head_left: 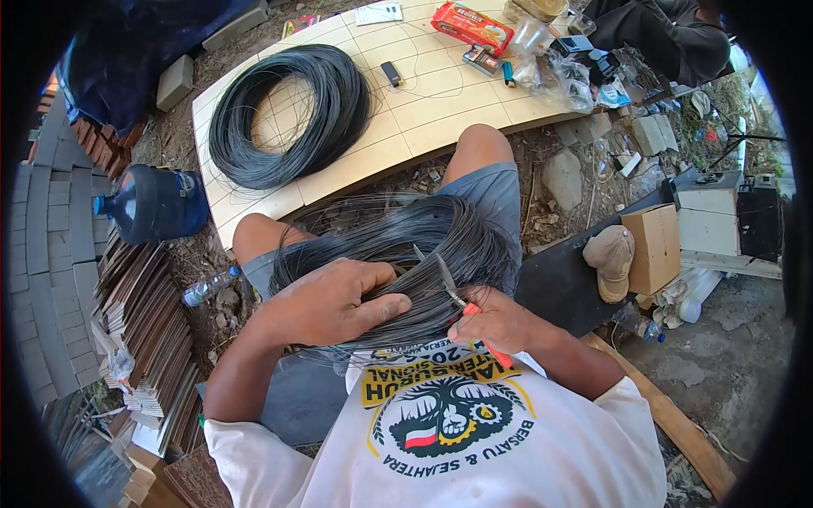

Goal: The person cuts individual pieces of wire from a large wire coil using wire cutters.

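A coil of dark wire (pixel 381 245) lies across my lap, its many strands bunched together. My left hand (pixel 334 300) grips the near left part of this coil, with the thumb on top and the fingers curled into the strands. In my right hand (pixel 498 322) is a pair of scissors (pixel 449 281) with red handles. Their pointed blades stand apart and rest over the wire at the coil's right side. Part of the handles is hidden by my fingers.
Ahead, a tiled board (pixel 411 110) carries a second wire coil (pixel 288 114), a black lighter-sized object (pixel 390 74) and a red biscuit pack (pixel 472 27). A large water jug (pixel 161 203) lies at left. At right are a cap (pixel 610 262) and a cardboard box (pixel 652 250). Another person sits at far right.
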Tool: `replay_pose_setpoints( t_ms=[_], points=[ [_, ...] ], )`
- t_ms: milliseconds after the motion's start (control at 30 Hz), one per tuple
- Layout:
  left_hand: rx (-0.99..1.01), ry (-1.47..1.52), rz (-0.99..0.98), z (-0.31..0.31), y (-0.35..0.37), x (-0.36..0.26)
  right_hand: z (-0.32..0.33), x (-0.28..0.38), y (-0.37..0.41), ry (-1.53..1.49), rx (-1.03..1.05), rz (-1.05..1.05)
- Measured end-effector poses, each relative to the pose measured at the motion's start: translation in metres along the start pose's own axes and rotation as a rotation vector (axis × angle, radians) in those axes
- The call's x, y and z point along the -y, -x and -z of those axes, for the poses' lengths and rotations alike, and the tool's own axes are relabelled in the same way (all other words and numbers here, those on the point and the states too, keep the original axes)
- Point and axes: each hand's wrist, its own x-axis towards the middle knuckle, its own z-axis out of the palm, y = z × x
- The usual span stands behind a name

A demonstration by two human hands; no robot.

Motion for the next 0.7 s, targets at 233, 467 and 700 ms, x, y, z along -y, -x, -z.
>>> replay_pose_setpoints(
  t_ms=[233, 467, 700],
  points=[
    [-0.009, -0.002, -0.011, -0.001, 0.0, 0.001, 0.003, -0.012, -0.002, 0.085, 0.004, 0.088],
    [-0.055, 0.079, 0.032, 0.002, 0.001, -0.007, -0.001, -0.013, -0.001, 0.129, -0.009, 0.115],
    [-0.057, -0.048, 0.011, 0.004, 0.0, -0.004, 0.001, -0.022, -0.003, -0.015, -0.038, 0.054]
  ],
)
